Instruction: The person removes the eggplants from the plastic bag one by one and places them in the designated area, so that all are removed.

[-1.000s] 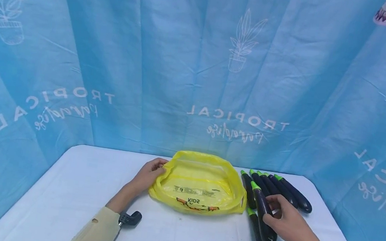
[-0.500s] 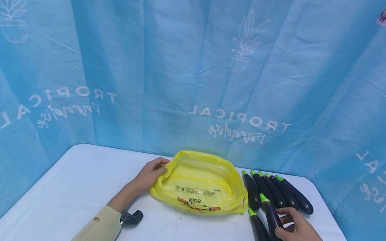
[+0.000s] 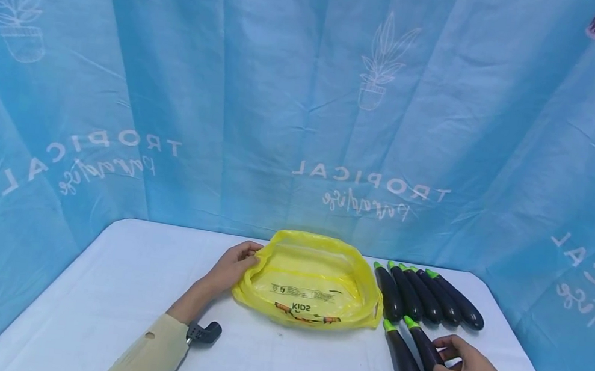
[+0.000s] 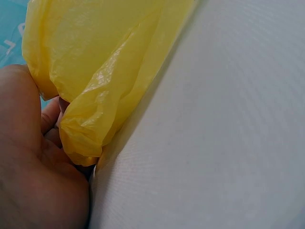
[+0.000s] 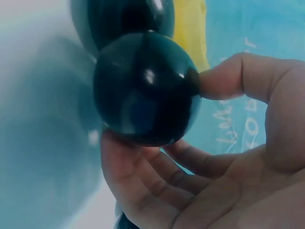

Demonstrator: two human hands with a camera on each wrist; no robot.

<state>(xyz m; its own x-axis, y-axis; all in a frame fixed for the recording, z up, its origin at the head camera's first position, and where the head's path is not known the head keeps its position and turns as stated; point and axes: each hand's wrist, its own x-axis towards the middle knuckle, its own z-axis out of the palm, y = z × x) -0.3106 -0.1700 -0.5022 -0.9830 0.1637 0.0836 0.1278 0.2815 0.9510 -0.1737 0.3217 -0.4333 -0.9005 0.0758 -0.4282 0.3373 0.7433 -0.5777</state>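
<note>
A yellow plastic bag [image 3: 305, 319] with dark print lies on the white table, its wide mouth facing up. My left hand [image 3: 231, 268] holds the bag's left rim; in the left wrist view the crumpled bag edge [image 4: 90, 129] sits between thumb and fingers. At the front right, my right hand [image 3: 468, 370] grips a dark purple eggplant [image 3: 428, 362] with a green stem. Close beside it on the left lies another eggplant [image 3: 406, 369]. The right wrist view shows the gripped eggplant's round end [image 5: 145, 90], thumb on one side and fingers below.
Several more eggplants [image 3: 429, 299] lie in a slanted row right of the bag, stems toward the back. A blue printed curtain [image 3: 304, 120] hangs behind the white table [image 3: 267, 367]. A black strap-like device [image 3: 204, 333] is on the left wrist.
My right hand has brought the eggplant toward the front right, from over the other front eggplant to beside it. The left hand keeps holding the bag rim.
</note>
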